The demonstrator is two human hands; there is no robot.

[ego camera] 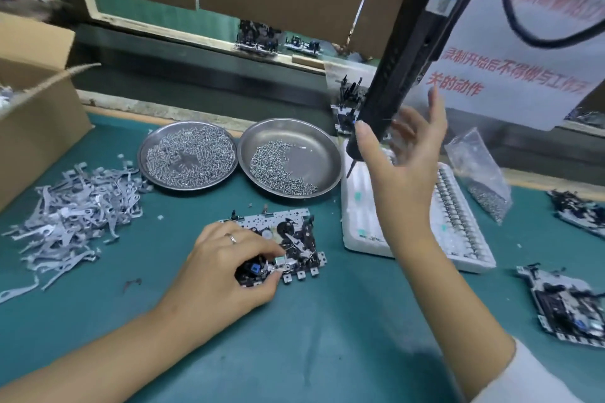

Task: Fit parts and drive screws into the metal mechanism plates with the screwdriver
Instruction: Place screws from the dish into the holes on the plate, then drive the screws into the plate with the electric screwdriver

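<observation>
A metal mechanism plate [294,232] with black and silver parts lies on the green mat at the centre. My left hand [222,268] rests on its near left part, fingers curled, pinching a small metal part at the plate's front edge. A black electric screwdriver [406,52] hangs tilted from above on the right, its bit pointing down over the white foam tray. My right hand [402,160] is raised beside the screwdriver's lower end with fingers spread and straight; the thumb touches the barrel, and the fingers do not wrap it.
Two steel dishes of screws [188,157] [291,157] stand behind the plate. A heap of grey metal levers [72,213] lies left, a cardboard box [32,101] far left. White foam tray [360,222], a bag of screws [481,173] and finished mechanisms [569,307] sit right.
</observation>
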